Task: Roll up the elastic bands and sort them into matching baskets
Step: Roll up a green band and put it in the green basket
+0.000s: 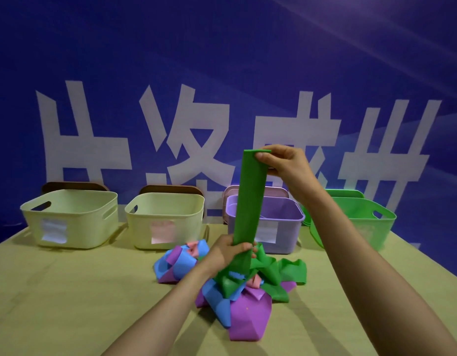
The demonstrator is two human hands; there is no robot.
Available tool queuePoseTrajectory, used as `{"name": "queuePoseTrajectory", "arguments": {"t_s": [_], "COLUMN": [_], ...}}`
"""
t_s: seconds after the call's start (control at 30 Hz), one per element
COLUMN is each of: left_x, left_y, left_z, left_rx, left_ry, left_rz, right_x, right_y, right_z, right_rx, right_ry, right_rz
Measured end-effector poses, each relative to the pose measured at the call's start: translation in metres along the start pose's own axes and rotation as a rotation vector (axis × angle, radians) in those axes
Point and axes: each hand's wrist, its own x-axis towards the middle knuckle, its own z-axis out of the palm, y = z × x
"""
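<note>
Behind everything hangs a deep blue backdrop (222, 60) with huge white block characters, their lower parts cut off by the baskets, so they cannot be read with any certainty. At the centre, the right hand (284, 163) is raised high and pinches the top edge of a green elastic band (250, 196) between thumb and curled fingers. The left hand (227, 250) is lower and nearer, its fingers wrapped round the same band just above the heap. Between the two hands the band stands almost upright as a flat, smooth, matte strip, pulled straight; below the left hand it falls in crumpled folds. Those folds join a loose pile of bands (248, 312) in blue, purple, pink and green, tangled together on the olive-covered table (68, 291), near the middle. Along the far edge stands a row of four baskets. From left to right they are a cream basket (93, 227) with a white label (53, 231), a second cream basket (186, 227) with a pink label (162, 232), a purple basket (289, 227) with a white label (267, 233) partly behind the band, and a green basket (371, 227) partly behind the right forearm. Any writing on the labels is too blurred to make out.
</note>
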Motion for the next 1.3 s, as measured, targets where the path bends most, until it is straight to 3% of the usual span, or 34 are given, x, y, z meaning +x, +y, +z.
{"name": "queuePoseTrajectory", "arguments": {"t_s": [0.13,0.33,0.43,0.57,0.7,0.83,0.9,1.0,1.2,1.3], "left_x": [-0.005,-0.031,-0.056,-0.081,-0.087,-0.085,-0.083,-0.077,-0.073,-0.076], "left_y": [0.016,0.094,0.114,0.114,0.069,-0.007,-0.034,-0.045,-0.013,-0.004], "left_z": [-0.006,-0.01,-0.014,-0.009,-0.012,-0.01,-0.01,-0.011,0.006,0.008], "left_rx": [0.141,0.051,0.108,0.017,0.059,0.11,0.175,0.251,-0.037,-0.058], "left_ry": [-0.002,0.069,-0.04,-0.124,-0.12,-0.15,-0.116,-0.06,0.293,0.361], "left_rz": [0.081,0.343,0.293,0.225,0.096,-0.147,-0.203,-0.099,0.221,0.265], "right_x": [-0.004,-0.017,-0.025,-0.035,-0.06,-0.101,-0.115,-0.123,-0.129,-0.136], "right_y": [0.006,0.001,-0.008,-0.013,0.033,0.105,0.128,0.14,0.128,0.119], "right_z": [-0.001,-0.001,-0.004,-0.004,0.007,0.023,0.029,0.031,0.033,0.034], "right_rx": [0.054,0.055,0.111,0.141,0.118,0.053,0.026,0.075,0.094,0.062], "right_ry": [0.011,-0.061,-0.058,-0.099,-0.133,-0.158,-0.151,-0.087,-0.033,-0.045], "right_rz": [0.031,0.007,-0.003,0.032,0.164,0.37,0.418,0.442,0.369,0.333]}}
